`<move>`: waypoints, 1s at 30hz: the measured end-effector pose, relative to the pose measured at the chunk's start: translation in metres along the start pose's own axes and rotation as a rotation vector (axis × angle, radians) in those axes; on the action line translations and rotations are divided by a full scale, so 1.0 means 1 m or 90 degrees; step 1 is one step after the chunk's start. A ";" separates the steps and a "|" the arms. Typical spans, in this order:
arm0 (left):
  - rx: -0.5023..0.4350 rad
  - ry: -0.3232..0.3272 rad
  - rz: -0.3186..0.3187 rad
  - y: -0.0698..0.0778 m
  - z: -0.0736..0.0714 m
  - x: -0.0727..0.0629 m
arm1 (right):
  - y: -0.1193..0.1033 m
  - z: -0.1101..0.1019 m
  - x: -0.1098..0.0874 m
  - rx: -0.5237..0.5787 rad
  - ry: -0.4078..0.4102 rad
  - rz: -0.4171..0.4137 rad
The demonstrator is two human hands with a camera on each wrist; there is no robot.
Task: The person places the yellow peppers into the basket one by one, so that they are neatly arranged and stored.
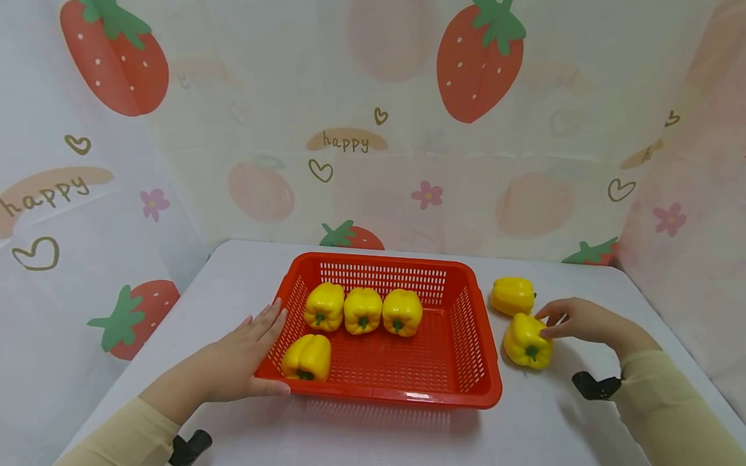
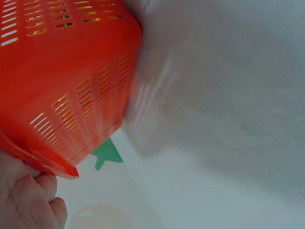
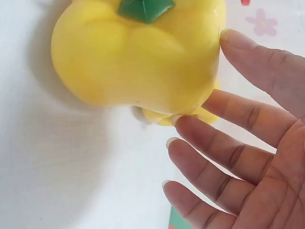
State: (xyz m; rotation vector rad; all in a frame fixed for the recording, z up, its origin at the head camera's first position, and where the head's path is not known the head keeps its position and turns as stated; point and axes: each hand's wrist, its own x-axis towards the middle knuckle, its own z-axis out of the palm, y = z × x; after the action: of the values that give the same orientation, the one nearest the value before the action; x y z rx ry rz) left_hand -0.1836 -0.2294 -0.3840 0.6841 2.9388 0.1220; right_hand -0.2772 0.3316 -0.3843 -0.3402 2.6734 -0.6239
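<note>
A red plastic basket [image 1: 396,393] stands on the white table, holding several yellow bell peppers; three form a row at its back left, and another bell pepper [image 1: 306,356] lies in the front left corner. My left hand [image 1: 241,362] rests along the basket's left rim, fingers stretched out and thumb by the front corner. To the right of the basket, my right hand [image 1: 585,323] touches a yellow bell pepper [image 1: 528,341] with its green stem facing me. In the right wrist view the thumb is at this pepper's side, while the other fingers [image 3: 209,176] extend loosely.
Another yellow bell pepper [image 1: 511,296] lies just behind the one at my right hand, close to the basket's right wall. A curtain [image 1: 431,155] printed with strawberries, hearts and flowers encloses the table [image 1: 224,288] at the back and sides.
</note>
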 end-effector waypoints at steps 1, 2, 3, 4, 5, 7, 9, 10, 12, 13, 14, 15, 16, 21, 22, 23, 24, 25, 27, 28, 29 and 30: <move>0.000 0.000 0.000 0.000 0.000 0.000 | 0.001 0.000 0.000 0.001 0.002 0.002; 0.000 0.000 0.000 0.000 0.000 0.000 | 0.002 0.000 -0.001 0.000 0.002 -0.001; 0.000 0.000 0.000 0.000 0.000 0.000 | 0.003 0.000 -0.001 0.001 0.004 -0.003; -0.001 0.000 0.000 0.000 -0.001 0.000 | 0.004 -0.001 -0.002 0.003 0.005 -0.006; -0.001 -0.001 0.000 0.001 -0.001 -0.001 | 0.006 -0.001 -0.002 0.007 0.006 -0.004; -0.002 -0.002 -0.001 0.001 -0.001 -0.001 | 0.010 -0.001 -0.002 0.022 0.009 0.000; -0.004 -0.003 -0.003 0.001 -0.002 -0.001 | 0.014 0.000 -0.002 0.045 0.008 0.008; -0.004 -0.003 -0.003 0.001 -0.002 -0.001 | 0.016 0.001 -0.002 0.058 0.007 0.010; -0.005 -0.004 -0.005 0.001 -0.002 -0.001 | 0.020 0.003 -0.002 0.090 0.000 0.015; -0.005 -0.004 -0.005 0.001 -0.002 -0.001 | 0.021 0.004 -0.003 0.108 -0.004 0.016; -0.006 -0.004 -0.005 0.001 -0.002 -0.001 | 0.023 0.005 -0.003 0.123 -0.008 0.015; -0.006 -0.005 -0.005 0.001 -0.002 -0.001 | 0.025 0.006 -0.003 0.136 -0.011 0.013; -0.006 -0.005 -0.005 0.001 -0.002 -0.001 | 0.027 0.007 -0.003 0.152 -0.014 0.011; -0.008 -0.005 -0.005 0.002 -0.003 -0.002 | 0.032 0.013 -0.002 0.219 -0.022 -0.003; -0.008 -0.005 -0.005 0.002 -0.003 -0.002 | 0.032 0.015 -0.002 0.231 -0.024 -0.009; -0.008 -0.005 -0.005 0.002 -0.003 -0.002 | 0.033 0.016 -0.002 0.244 -0.025 -0.011; -0.008 -0.005 -0.006 0.002 -0.004 -0.002 | 0.034 0.018 -0.002 0.257 -0.026 -0.014; -0.008 -0.005 -0.006 0.002 -0.004 -0.002 | 0.035 0.020 -0.002 0.270 -0.026 -0.018; -0.009 -0.006 -0.007 0.003 -0.004 -0.003 | 0.037 0.024 -0.001 0.294 -0.029 -0.029; -0.009 -0.007 -0.007 0.003 -0.004 -0.003 | 0.038 0.025 -0.001 0.304 -0.031 -0.028; -0.009 -0.007 -0.007 0.003 -0.004 -0.003 | 0.039 0.027 0.000 0.312 -0.034 -0.030; -0.009 -0.007 -0.007 0.003 -0.004 -0.003 | 0.040 0.029 0.000 0.317 -0.036 -0.028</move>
State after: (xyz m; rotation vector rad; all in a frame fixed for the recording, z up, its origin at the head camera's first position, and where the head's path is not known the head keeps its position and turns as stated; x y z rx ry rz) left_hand -0.1805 -0.2283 -0.3793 0.6642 2.9284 0.1377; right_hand -0.2716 0.3554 -0.4270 -0.2697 2.3561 -1.2347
